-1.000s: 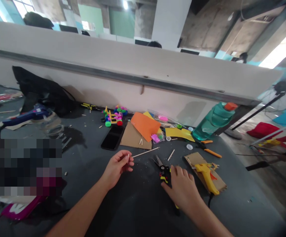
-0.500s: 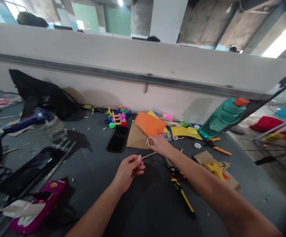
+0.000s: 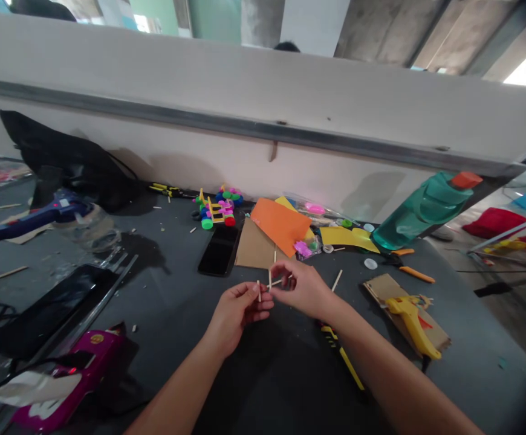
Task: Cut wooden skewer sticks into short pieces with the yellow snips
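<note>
My left hand (image 3: pixel 240 311) pinches a short wooden stick (image 3: pixel 259 291) upright between thumb and fingers. Close beside it, my right hand (image 3: pixel 303 287) grips another short wooden stick (image 3: pixel 270 279) at its fingertips, also upright. A further stick shows behind the right fingers; whether it is held I cannot tell. Just past the hands lies a brown cardboard piece (image 3: pixel 250 248) with an orange sheet (image 3: pixel 283 225) on top. Yellow-and-black handled pliers (image 3: pixel 342 357) rest under my right forearm, their head hidden.
A black phone (image 3: pixel 218 251) and small colourful toy cars (image 3: pixel 217 211) lie beyond my hands. To the right are a teal bottle (image 3: pixel 419 211), orange-handled pliers (image 3: pixel 417 274) and a yellow glue gun (image 3: pixel 410 320) on cardboard. A blue glue gun (image 3: pixel 58 208) and pink power strip (image 3: pixel 75 377) sit left.
My right hand has come back from the cardboard toward my left hand, bringing a short stick. My left hand keeps its stick. The view has tipped downward slightly.
</note>
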A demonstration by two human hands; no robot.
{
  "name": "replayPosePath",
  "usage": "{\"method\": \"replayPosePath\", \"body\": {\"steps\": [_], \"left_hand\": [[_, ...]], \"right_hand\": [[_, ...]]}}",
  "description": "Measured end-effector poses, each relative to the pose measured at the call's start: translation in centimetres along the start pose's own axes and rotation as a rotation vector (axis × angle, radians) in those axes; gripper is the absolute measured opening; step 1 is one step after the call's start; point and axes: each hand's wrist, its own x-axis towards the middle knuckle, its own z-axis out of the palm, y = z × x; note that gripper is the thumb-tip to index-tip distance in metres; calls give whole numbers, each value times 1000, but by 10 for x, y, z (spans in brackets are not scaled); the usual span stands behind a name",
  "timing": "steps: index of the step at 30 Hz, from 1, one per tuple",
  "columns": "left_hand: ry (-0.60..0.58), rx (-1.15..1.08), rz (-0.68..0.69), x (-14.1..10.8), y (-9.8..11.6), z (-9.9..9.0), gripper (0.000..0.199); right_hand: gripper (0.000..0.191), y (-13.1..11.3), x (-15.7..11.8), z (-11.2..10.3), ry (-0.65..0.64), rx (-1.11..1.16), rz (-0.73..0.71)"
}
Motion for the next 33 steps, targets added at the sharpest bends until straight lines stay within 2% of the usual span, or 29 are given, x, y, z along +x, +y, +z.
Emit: {"method": "replayPosePath", "body": {"steps": [5,11,29,33], "left_hand": [[-16,22,-11,0,-1,1,20],[16,37,-46,1,-3,0,21],[79,66,30,5,-9,0,22],[89,93,49,6,-8,-1,24]], "right_hand": [[26,-18,-19,11,36,61,-94],[26,-13,-15,15,47,42,-115],[26,-7,-15,25,12,78,-93],[41,-2,-15,29,24,69,-122]]}}
